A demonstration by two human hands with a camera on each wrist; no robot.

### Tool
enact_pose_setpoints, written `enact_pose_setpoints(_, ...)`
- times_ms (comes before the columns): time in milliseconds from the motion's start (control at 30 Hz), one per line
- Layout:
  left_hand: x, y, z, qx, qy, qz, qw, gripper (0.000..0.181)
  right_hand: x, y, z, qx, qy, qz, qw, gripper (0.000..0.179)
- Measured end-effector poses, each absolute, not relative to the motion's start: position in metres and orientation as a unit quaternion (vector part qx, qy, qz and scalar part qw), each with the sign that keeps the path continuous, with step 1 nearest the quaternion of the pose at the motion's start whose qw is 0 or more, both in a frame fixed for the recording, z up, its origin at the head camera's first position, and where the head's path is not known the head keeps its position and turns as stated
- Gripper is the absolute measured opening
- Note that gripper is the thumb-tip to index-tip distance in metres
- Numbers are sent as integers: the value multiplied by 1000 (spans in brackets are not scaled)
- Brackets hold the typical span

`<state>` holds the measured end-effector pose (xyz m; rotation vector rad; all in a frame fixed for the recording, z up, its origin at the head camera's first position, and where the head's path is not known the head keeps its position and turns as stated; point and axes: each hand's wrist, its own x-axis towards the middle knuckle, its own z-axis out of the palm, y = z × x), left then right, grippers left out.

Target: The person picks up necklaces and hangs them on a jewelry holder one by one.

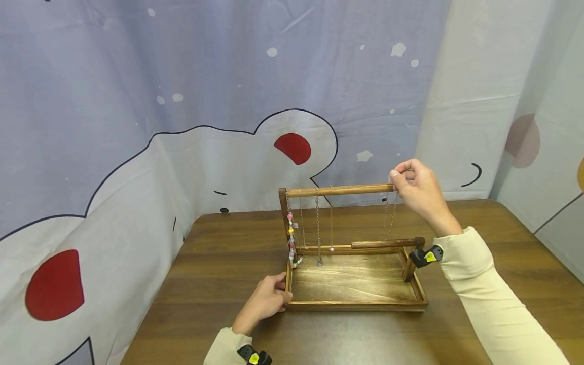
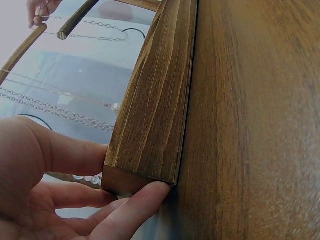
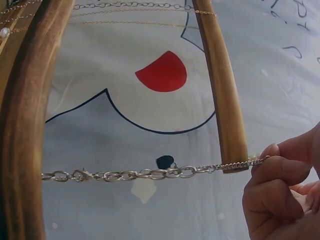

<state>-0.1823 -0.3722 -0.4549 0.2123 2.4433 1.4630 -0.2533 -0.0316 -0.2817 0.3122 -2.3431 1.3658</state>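
Observation:
A wooden jewelry stand has a tray base point(image 1: 351, 306) and an upper bar point(image 1: 353, 190). My left hand point(image 1: 266, 298) grips the tray's front left corner, thumb and fingers around its edge. At the bar's right end, my right hand point(image 1: 418, 190) pinches a silver chain necklace point(image 3: 135, 174). In the right wrist view its chain crosses the bar's tip and stretches away from my fingertips. Further left on that bar hang a colourful beaded necklace point(image 1: 291, 233), a silver chain with a pendant point(image 1: 318, 228) and finer chains, one with a small bead point(image 1: 331, 249).
A shorter, lower bar point(image 1: 383, 244) on a right-hand post point(image 1: 407, 266) belongs to the same stand. The stand rests on a brown wooden table point(image 1: 219, 263). Behind it hangs a patterned curtain point(image 1: 205, 66).

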Motion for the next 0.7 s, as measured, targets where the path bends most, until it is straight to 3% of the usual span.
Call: enact_pose_setpoints(700, -182, -371, -452, 68, 847, 508, 139, 63, -251, -58, -284, 134, -847, 478, 192, 19)
